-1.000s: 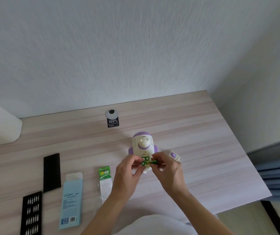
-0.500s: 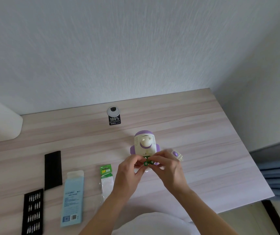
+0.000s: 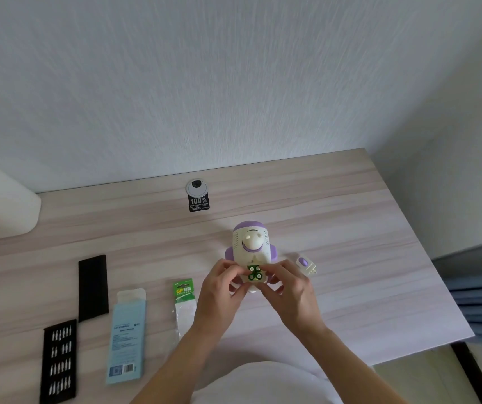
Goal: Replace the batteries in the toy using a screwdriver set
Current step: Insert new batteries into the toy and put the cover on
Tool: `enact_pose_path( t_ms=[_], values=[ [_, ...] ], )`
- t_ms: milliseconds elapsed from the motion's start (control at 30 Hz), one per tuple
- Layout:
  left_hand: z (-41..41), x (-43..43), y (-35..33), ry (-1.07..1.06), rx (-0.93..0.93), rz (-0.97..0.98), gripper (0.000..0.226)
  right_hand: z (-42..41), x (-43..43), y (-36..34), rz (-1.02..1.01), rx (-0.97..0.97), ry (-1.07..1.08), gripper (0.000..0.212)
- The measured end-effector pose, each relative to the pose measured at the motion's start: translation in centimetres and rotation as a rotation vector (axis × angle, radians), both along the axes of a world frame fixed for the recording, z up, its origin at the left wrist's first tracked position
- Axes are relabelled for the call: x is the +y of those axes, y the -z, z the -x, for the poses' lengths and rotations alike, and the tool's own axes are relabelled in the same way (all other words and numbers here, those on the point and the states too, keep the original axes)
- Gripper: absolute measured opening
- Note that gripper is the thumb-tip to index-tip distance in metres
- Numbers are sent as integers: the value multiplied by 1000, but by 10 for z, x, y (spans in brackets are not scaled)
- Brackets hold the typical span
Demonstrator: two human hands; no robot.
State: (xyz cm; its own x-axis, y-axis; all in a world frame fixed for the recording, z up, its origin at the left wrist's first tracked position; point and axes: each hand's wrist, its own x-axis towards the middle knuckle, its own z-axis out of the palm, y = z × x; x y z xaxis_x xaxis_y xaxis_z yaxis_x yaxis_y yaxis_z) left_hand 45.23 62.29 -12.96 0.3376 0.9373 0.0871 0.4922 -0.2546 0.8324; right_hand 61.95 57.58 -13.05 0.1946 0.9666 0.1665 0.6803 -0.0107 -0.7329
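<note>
Turning batteries [image 3: 255, 272] end-on: bundle, sideways a second ago, now shows four ends, centre frame, just in front of toy [image 3: 251, 243] on counter [image 3: 350, 228]. Left hand [image 3: 222, 290] and right hand [image 3: 289, 290] close in, fingers [image 3: 235, 268] pinching bundle from both sides. Likely next: separating cells, loading; compartment hidden.

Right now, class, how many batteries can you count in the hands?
4 batteries, end-on, two above two in one bundle, pinched between left hand and right hand before the toy; others may be hidden.

Wooden table [image 3: 350, 217] carries a cream bin [image 3: 3, 202] at its left edge, bit tray [image 3: 59, 363], black lid [image 3: 93, 288], blue box [image 3: 127, 336], battery pack [image 3: 184, 298], toy [image 3: 251, 243]
</note>
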Motion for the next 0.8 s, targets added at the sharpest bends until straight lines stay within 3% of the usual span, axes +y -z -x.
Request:
enact_pose_path(
  t_ms=[200, 533, 800],
  values=[
    [7, -6, 0, -20, 21, 9, 32, -5, -9, -2, 19, -23, -12, 33],
    [18, -13, -10, -80, 108, -73, 38, -62, -36, 11, 103, -3, 187, 22],
    [-10, -4, -14, -97, 129, 37, 82, -100, -30, 38, 236, 21, 257, 16]
  ],
)
